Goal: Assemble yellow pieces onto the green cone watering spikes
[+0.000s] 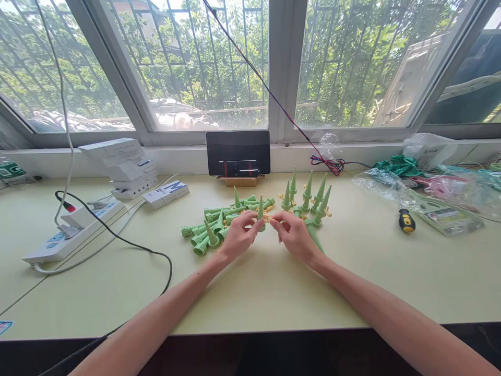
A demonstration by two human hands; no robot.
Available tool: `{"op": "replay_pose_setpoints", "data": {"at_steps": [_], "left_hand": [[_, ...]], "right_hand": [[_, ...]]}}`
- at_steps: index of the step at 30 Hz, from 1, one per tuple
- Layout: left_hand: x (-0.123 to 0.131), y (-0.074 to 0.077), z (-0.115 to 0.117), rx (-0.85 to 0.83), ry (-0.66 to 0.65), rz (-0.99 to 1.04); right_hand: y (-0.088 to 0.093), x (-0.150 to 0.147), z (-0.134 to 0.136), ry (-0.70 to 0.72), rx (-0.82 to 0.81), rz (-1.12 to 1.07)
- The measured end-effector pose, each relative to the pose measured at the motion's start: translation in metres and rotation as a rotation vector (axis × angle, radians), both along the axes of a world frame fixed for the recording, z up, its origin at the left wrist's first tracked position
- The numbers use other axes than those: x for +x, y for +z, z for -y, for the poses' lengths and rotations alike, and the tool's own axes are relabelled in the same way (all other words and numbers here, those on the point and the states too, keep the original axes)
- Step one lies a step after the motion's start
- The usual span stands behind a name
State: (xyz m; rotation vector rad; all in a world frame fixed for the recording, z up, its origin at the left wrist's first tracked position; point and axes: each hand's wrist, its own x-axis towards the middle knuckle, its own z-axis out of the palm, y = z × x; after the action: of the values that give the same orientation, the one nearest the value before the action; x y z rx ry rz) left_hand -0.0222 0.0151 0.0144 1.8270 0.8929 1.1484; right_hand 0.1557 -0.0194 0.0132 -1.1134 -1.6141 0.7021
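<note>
My left hand [239, 235] pinches a green cone-shaped spike [260, 213], holding it upright with the tip up. Close beside it, my right hand [291, 233] has its fingers pinched on a small yellow part [269, 218] at the spike's base. A heap of green spikes [219, 219] lies just behind my left hand, some lying flat, some standing. Several more spikes [309, 196] stand upright behind my right hand, with small yellow pieces among them. One spike [315, 237] lies partly under my right wrist.
A white power strip [70, 230] with a black cable [148, 250] lies at left beside stacked white boxes [125, 167]. A phone [240, 168] leans on a dark tablet [238, 151] by the window. A yellow-black screwdriver [406, 220] and plastic bags [438, 193] lie at right.
</note>
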Motion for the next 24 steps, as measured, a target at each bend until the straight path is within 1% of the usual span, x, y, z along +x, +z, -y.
{"op": "replay_pose_setpoints", "data": {"at_steps": [9,19,24], "left_hand": [[0.0001,0.0000,0.0008,-0.003,-0.031,-0.008],[-0.0008,-0.0013,0.0023,-0.013,-0.069,-0.018],[-0.0007,-0.0026,0.0021,-0.015,-0.079,-0.016]], "right_hand": [[-0.0026,0.0016,-0.0017,-0.014,-0.004,0.079],[-0.0048,0.0008,-0.0034,-0.013,-0.032,0.073],[-0.0071,0.0008,-0.0057,-0.020,-0.016,0.062]]}}
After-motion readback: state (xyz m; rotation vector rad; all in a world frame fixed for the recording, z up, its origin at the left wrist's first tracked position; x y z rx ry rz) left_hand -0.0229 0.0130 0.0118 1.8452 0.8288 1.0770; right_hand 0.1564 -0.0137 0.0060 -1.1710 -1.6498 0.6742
